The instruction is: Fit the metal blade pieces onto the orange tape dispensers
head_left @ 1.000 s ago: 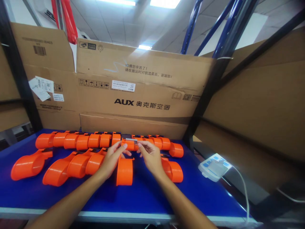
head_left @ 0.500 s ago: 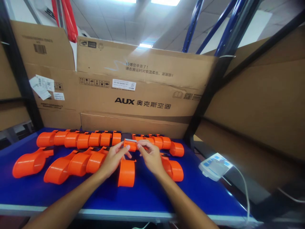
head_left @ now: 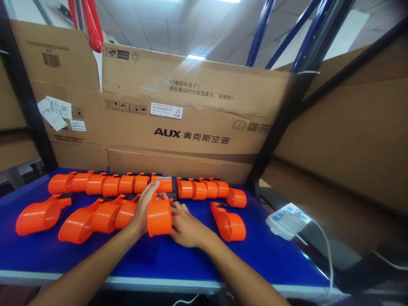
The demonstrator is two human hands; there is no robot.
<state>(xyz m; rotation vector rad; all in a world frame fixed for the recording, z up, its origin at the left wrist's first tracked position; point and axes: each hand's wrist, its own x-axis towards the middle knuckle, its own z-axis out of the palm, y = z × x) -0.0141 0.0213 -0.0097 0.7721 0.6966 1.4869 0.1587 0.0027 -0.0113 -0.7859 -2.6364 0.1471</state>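
Above the blue table, my left hand [head_left: 144, 210] is closed round an orange plastic part [head_left: 159, 216] with a wide ring at its lower end and a smaller block at its top. A pale strip lies along the top edge of that block. My right hand [head_left: 186, 225] is at the ring's right side with its fingers curled; its fingertips are partly hidden behind the orange part. Several similar orange parts stand in a back row [head_left: 111, 185] and a front row [head_left: 105, 216]. One more [head_left: 234, 226] stands to the right of my right hand.
A dark flat device [head_left: 174, 187] stands among the back row. Cardboard [head_left: 191, 123] walls the table's rear. A white and blue box with a cable [head_left: 288, 221] is at the right edge. Dark rack posts [head_left: 270, 140] rise at both sides.
The held orange part has moved left and slightly up with my left hand. My right hand has dropped from the top block to beside the ring, moving left and down.
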